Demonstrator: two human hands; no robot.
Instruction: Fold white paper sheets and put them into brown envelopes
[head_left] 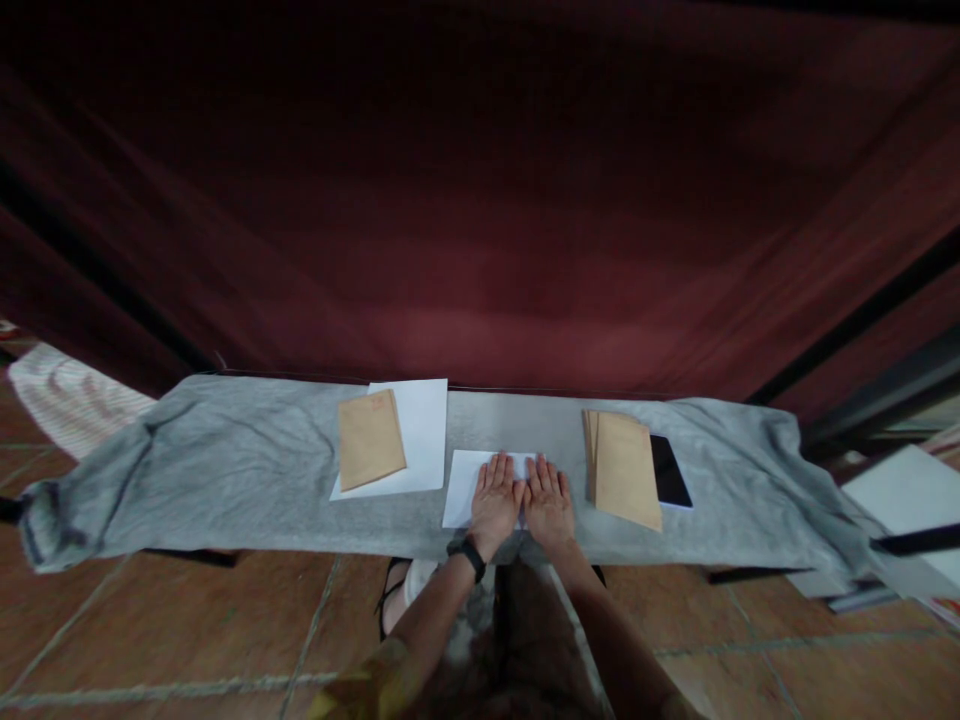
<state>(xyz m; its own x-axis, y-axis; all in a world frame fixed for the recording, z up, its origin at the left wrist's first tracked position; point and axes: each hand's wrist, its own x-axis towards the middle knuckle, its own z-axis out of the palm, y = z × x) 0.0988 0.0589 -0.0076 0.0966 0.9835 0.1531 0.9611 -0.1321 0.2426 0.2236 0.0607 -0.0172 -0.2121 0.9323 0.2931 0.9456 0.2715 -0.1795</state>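
Note:
A white sheet of paper (461, 492), perhaps folded, lies on the grey cloth in front of me. My left hand (495, 503) rests flat on its middle, fingers stretched forward. Beside it my right hand (548, 505) also lies flat with fingers extended, over the paper's right part. The thumbs are close together, and the hands hide much of the sheet. Just right of my right hand lies a stack of brown envelopes (627, 468). Off to the left, a brown envelope (370, 438) sits on larger white paper (426, 435).
A dark flat device (670, 472), like a phone or tablet, lies partly under the right envelopes. The grey cloth (247, 460) covers a long, narrow bench. A dark red curtain (480, 250) hangs behind it. Tiled floor (285, 620) shows below.

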